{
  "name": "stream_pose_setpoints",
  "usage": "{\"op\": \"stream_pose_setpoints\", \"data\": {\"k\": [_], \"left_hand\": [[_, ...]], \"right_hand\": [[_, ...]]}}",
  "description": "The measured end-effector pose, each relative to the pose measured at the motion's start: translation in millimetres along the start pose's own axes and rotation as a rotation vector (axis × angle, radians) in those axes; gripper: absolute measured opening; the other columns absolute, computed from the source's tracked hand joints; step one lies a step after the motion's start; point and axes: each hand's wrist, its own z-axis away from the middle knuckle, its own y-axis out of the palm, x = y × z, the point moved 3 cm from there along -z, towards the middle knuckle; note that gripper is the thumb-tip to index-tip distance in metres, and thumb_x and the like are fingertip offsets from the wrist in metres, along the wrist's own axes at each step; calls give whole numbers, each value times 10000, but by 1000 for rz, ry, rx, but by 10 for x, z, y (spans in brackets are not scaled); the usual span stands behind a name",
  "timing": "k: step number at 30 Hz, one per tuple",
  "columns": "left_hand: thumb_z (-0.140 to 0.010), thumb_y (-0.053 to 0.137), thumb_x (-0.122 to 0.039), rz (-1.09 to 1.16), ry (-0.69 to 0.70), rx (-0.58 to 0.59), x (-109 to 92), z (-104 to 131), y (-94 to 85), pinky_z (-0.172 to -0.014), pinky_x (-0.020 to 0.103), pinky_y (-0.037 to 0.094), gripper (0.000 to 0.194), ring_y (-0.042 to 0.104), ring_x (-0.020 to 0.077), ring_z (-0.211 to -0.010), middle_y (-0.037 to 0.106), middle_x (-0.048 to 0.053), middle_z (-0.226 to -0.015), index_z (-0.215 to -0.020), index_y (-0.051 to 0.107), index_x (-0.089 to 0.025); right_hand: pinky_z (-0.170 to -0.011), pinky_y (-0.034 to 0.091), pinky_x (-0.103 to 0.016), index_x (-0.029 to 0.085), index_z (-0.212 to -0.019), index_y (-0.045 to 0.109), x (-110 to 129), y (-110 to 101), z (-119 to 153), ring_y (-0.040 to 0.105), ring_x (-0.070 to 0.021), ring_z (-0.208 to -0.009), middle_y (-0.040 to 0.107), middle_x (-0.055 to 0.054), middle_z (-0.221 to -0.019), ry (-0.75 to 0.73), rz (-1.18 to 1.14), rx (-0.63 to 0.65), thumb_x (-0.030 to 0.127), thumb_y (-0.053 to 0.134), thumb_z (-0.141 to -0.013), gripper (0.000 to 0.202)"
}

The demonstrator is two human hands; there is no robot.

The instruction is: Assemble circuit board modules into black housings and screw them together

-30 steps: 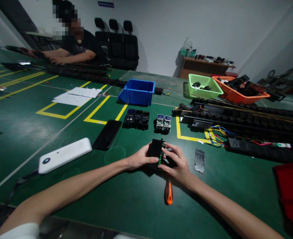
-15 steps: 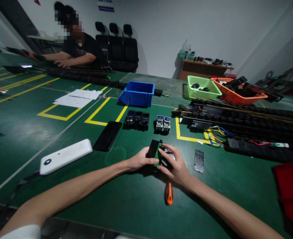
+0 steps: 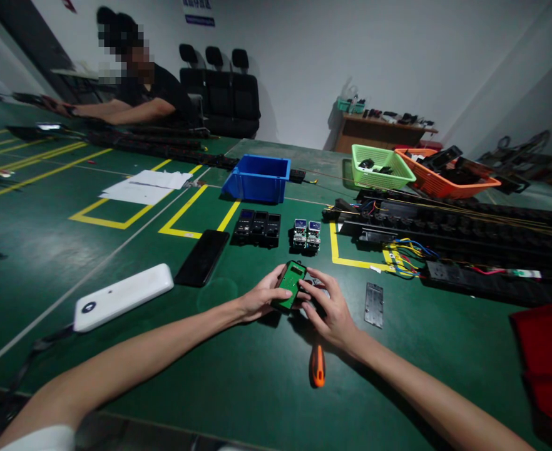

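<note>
A green circuit board [image 3: 291, 283] in a black housing is held over the table in front of me, its face turned up. My left hand [image 3: 263, 297] grips it from the left, thumb lying across the lower part of the board. On the other side, the curled fingers of my right hand [image 3: 328, 308] touch the right edge; what lies behind those fingers is partly hidden. Just below my right hand lies an orange and black screwdriver [image 3: 318, 366], its tip out of sight. To the right rests a flat dark cover plate [image 3: 374, 305].
Beyond my hands stand two small board modules [image 3: 306, 234] and several black housings [image 3: 258, 228]. A black phone [image 3: 203, 257] and white power bank [image 3: 124, 297] lie left. Further back are a blue bin [image 3: 261, 180], green basket [image 3: 382, 169], orange basket [image 3: 449, 178] and wired black rails [image 3: 445, 219].
The circuit board has turned from a tilted position to face up, so more of its green surface shows. The hands have stayed in nearly the same place. A co-worker's hands have shifted at the far left.
</note>
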Motion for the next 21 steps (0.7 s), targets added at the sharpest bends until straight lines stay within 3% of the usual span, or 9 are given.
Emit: {"op": "stream_pose_setpoints", "data": {"k": [7, 21], "left_hand": [[-757, 682, -129, -19, -30, -34, 31, 5, -36, -776, 240, 527, 542, 653, 178, -960, 611, 90, -1184, -1247, 465, -213], [-712, 733, -149, -63, 12, -84, 49, -21, -48, -745, 261, 517, 567, 655, 187, -906, 635, 82, -1102, -1227, 502, -196]], "right_hand": [[-986, 470, -532, 296, -1409, 405, 6, 4, -1, 439, -290, -1276, 355, -100, -1482, -11, -7, 6, 192, 534, -887, 548], [-1021, 435, -551, 270, -1427, 377, 43, 6, -23, 385, -292, -1345, 336, -106, -1517, -60, 40, 37, 183, 524, -892, 562]]}}
